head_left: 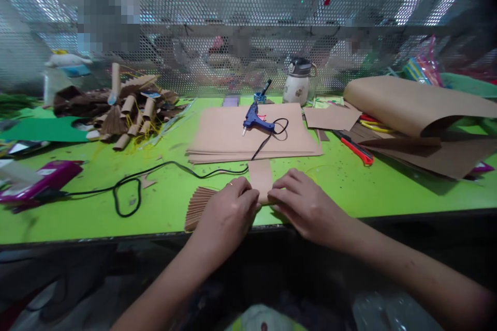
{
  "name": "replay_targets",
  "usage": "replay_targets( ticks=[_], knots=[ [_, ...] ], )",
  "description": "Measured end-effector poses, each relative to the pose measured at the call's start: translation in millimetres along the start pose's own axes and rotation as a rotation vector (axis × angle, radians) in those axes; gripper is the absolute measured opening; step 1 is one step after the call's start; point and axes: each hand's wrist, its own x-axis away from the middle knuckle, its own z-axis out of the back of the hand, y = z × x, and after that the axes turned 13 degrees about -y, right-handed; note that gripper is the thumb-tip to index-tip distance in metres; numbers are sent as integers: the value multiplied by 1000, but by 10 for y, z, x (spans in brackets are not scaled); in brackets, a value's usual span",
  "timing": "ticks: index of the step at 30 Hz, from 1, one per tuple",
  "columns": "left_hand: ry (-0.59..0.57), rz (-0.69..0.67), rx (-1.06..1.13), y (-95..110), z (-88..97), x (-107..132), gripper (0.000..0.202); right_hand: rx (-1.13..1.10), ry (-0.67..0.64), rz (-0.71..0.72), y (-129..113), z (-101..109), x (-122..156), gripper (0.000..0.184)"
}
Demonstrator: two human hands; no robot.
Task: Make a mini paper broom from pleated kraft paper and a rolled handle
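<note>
A narrow strip of brown kraft paper lies near the front edge of the green table. My left hand and my right hand pinch its near end from either side, fingers closed on the paper. A pleated, fan-folded piece of brown paper lies under and left of my left hand. Behind the strip sits a stack of kraft sheets with a blue glue gun on top.
The glue gun's black cord loops across the table to the left. A red utility knife and large curled kraft sheets lie right. Folded brown paper pieces pile at back left. A mug stands by the perforated screen.
</note>
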Motion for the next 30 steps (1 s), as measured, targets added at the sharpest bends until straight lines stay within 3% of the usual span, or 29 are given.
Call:
replay_targets(
  ticks=[7, 16, 21, 30],
  knots=[
    [-106, 35, -58, 19, 203, -70, 27, -20, -91, -89, 79, -60, -99, 13],
    [-204, 74, -20, -16, 327, -150, 26, -150, -260, -110, 236, 101, -246, 22],
    [-173, 46, -90, -19, 301, -166, 29, -192, -355, -66, 298, 202, -319, 27],
    [-70, -93, -133, -61, 201, -197, 18, -177, -341, -42, 339, 201, -322, 29]
  ],
)
